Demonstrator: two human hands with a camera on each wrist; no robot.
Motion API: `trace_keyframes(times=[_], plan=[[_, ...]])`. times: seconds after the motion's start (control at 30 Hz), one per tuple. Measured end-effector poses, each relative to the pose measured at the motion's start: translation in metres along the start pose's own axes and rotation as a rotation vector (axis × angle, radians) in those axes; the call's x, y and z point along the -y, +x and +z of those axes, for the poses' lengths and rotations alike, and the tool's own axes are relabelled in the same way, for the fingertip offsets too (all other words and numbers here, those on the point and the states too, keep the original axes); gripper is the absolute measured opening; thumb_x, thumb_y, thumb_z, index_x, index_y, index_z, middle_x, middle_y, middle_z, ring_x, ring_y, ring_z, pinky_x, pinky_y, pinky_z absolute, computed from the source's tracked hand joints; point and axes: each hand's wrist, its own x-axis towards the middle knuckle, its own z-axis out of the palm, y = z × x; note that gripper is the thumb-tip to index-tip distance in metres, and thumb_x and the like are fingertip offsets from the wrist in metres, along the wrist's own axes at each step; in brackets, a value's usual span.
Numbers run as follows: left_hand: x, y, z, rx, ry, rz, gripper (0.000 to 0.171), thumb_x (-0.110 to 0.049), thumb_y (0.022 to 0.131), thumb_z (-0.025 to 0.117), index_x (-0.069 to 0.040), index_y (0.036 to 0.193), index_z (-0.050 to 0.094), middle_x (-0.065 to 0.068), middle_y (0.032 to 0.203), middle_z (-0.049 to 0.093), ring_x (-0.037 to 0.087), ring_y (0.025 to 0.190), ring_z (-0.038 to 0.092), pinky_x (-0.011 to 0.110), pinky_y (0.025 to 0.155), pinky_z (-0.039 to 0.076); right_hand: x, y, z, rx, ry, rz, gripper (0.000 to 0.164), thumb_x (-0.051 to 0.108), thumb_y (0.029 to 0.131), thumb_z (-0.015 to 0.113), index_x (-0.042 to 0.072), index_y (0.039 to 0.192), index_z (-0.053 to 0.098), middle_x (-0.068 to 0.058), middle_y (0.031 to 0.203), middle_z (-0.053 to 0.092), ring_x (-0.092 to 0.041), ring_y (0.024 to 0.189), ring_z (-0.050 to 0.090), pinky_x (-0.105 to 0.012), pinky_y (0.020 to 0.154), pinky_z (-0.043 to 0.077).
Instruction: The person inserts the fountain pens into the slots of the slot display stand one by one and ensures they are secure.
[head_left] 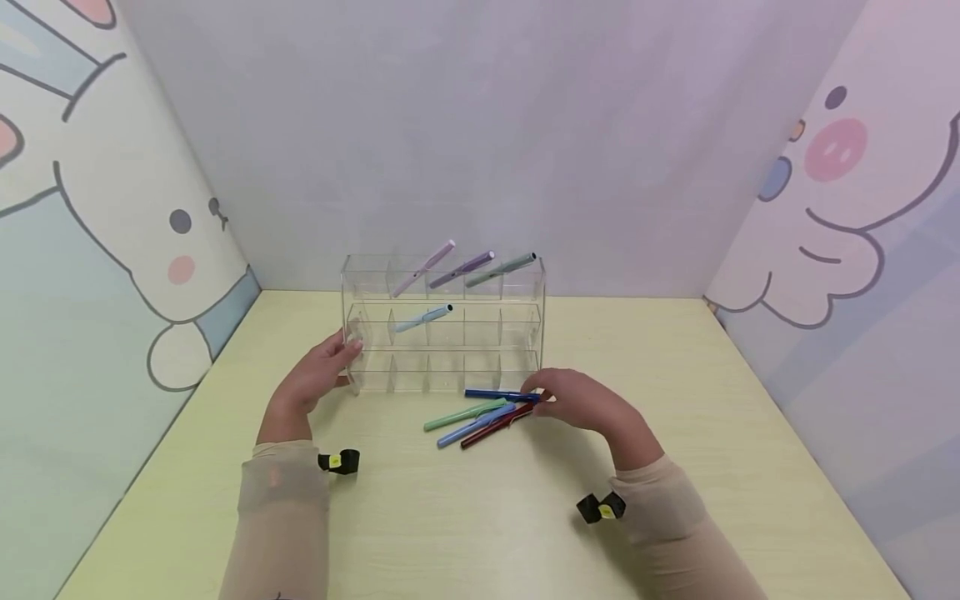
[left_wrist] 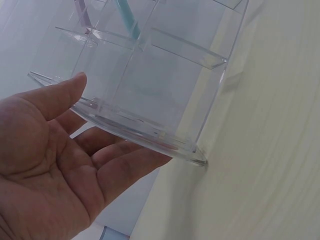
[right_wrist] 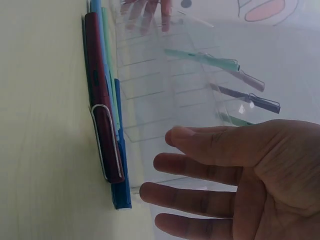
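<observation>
A clear tiered pen rack (head_left: 444,350) stands on the table, pinched at its left side by my left hand (head_left: 311,379), thumb inside and fingers outside. My right hand (head_left: 581,404) is by the rack's front right corner, next to the pens' ends; in the right wrist view its fingers (right_wrist: 192,200) are extended, with nothing between them and the thumb. In front of the rack lie a dark blue pen (head_left: 491,394), a green pen (head_left: 457,418), a light blue pen (head_left: 472,428) and a dark red pen (right_wrist: 102,85).
Leaning in the top tier are a pink pen (head_left: 423,269), a purple pen (head_left: 462,270) and a grey-green pen (head_left: 501,270). A pale blue pen (head_left: 422,319) leans in the middle tier. Behind the table (head_left: 637,333) rises a plain backdrop (head_left: 480,125).
</observation>
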Motion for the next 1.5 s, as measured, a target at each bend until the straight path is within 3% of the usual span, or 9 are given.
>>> trace_keyframes(times=[0.27, 0.47, 0.67, 1.0, 1.3, 1.5], plan=[[0.000, 0.000, 0.000, -0.003, 0.002, 0.000, 0.062, -0.045, 0.104, 0.042, -0.031, 0.158, 0.014, 0.020, 0.151, 0.040, 0.041, 0.137, 0.041, 0.061, 0.110, 0.036, 0.004, 0.009, 0.015, 0.000, -0.093, 0.038, 0.027, 0.011, 0.087, 0.074, 0.014, 0.114, 0.071, 0.000, 0.119, 0.067, -0.020, 0.112, 0.061, -0.039, 0.095, 0.051], [0.002, 0.001, -0.001, 0.000, -0.016, 0.000, 0.062, -0.044, 0.104, 0.043, -0.031, 0.158, 0.016, 0.020, 0.153, 0.037, 0.040, 0.139, 0.039, 0.062, 0.110, 0.035, 0.003, 0.012, 0.021, 0.002, -0.144, -0.006, 0.023, 0.008, 0.085, 0.075, 0.012, 0.108, 0.072, -0.001, 0.110, 0.066, -0.019, 0.102, 0.062, -0.040, 0.090, 0.053], [0.002, 0.001, -0.001, -0.007, 0.007, -0.004, 0.062, -0.044, 0.104, 0.042, -0.031, 0.158, 0.014, 0.018, 0.156, 0.034, 0.039, 0.140, 0.037, 0.062, 0.110, 0.036, -0.001, 0.015, 0.028, 0.004, -0.231, -0.024, 0.015, 0.010, 0.088, 0.073, 0.018, 0.100, 0.073, 0.004, 0.095, 0.058, -0.013, 0.084, 0.056, -0.035, 0.079, 0.053], [0.002, 0.001, 0.000, -0.002, 0.010, 0.005, 0.061, -0.043, 0.105, 0.040, -0.030, 0.159, 0.013, 0.020, 0.153, 0.037, 0.041, 0.138, 0.039, 0.062, 0.110, 0.035, -0.002, 0.017, 0.033, 0.019, -0.226, 0.032, 0.017, 0.008, 0.086, 0.072, 0.021, 0.081, 0.062, 0.006, 0.086, 0.051, -0.013, 0.073, 0.047, -0.031, 0.067, 0.045], [0.000, 0.000, 0.000, -0.003, 0.015, -0.004, 0.062, -0.045, 0.104, 0.041, -0.030, 0.159, 0.014, 0.018, 0.155, 0.035, 0.040, 0.139, 0.038, 0.062, 0.110, 0.036, -0.004, 0.011, 0.019, -0.042, -0.152, 0.005, 0.009, 0.011, 0.092, 0.068, 0.020, 0.089, 0.067, 0.009, 0.088, 0.062, -0.010, 0.077, 0.052, -0.031, 0.072, 0.048], [0.000, 0.000, -0.001, -0.005, 0.019, -0.008, 0.063, -0.046, 0.104, 0.041, -0.031, 0.158, 0.014, 0.017, 0.156, 0.034, 0.039, 0.141, 0.037, 0.061, 0.110, 0.036, -0.006, 0.009, 0.009, -0.074, 0.001, -0.032, 0.003, 0.020, 0.093, 0.068, 0.023, 0.095, 0.070, 0.015, 0.086, 0.064, -0.008, 0.076, 0.055, -0.028, 0.070, 0.049]])
